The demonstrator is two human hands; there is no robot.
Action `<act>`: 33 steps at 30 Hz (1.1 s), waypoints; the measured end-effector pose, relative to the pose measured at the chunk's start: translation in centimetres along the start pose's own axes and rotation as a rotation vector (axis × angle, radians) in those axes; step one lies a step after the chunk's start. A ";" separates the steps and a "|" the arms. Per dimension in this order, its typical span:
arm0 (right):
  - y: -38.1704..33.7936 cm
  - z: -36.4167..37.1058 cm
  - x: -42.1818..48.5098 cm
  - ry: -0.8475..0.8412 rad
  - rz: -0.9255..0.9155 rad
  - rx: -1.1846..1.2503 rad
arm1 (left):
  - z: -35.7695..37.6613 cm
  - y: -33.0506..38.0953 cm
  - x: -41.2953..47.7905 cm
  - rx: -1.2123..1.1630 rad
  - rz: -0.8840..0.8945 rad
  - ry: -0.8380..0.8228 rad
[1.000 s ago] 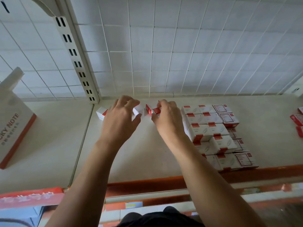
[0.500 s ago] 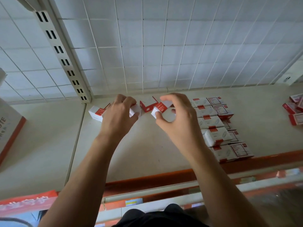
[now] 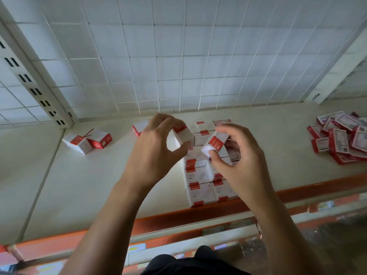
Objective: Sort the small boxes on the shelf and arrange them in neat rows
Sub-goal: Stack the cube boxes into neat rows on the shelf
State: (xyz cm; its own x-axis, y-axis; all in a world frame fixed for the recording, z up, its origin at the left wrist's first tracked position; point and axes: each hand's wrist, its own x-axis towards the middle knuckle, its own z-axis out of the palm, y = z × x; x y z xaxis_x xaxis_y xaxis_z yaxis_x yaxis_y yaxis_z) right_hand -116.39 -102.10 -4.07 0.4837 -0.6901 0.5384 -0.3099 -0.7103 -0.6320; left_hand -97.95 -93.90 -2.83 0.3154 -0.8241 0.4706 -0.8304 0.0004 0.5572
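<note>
My left hand (image 3: 153,149) pinches a small white box with a red band (image 3: 183,135) between thumb and fingertips, lifted above the shelf. My right hand (image 3: 238,163) pinches a second white and red box (image 3: 215,141), tilted, just to the right of the first. Beneath both hands lie neat rows of the same boxes (image 3: 200,179), running from the back wall to the shelf's front edge. Two loose boxes (image 3: 87,140) lie at the left near the upright post. Another loose box (image 3: 140,127) peeks out behind my left hand.
A jumbled heap of flat red and white boxes (image 3: 341,137) lies at the far right. The cream shelf (image 3: 89,185) has an orange front lip (image 3: 178,215). A white wire grid back wall (image 3: 178,66) and a slotted upright (image 3: 37,86) close the rear.
Both hands have lifted a box each and moved right, over the neat rows. Two boxes stay behind at the left. The camera has turned right, and the heap at the right shows more fully.
</note>
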 end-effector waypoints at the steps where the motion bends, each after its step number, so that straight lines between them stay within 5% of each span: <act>1: 0.6 -0.6 -0.1 -0.005 0.000 -0.001 | 0.7 0.5 0.1 0.002 -0.004 -0.001; 14: 5.1 -4.0 -1.4 -0.082 -0.059 0.191 | 3.2 4.1 -0.6 0.150 -0.040 -0.011; 20: 6.1 -5.0 -1.8 -0.153 -0.050 0.413 | 4.5 7.0 -2.5 0.013 0.081 0.024; 33: 7.1 -5.5 -1.7 -0.362 -0.032 0.742 | 6.3 8.6 -4.8 -0.050 -0.022 0.002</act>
State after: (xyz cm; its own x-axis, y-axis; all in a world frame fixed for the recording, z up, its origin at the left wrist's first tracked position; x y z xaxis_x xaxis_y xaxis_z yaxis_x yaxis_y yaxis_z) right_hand -123.95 -106.80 -6.38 0.7565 -0.4931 0.4296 0.2685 -0.3649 -0.8915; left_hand -109.49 -93.54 -4.62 0.3344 -0.8229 0.4594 -0.7994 0.0105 0.6007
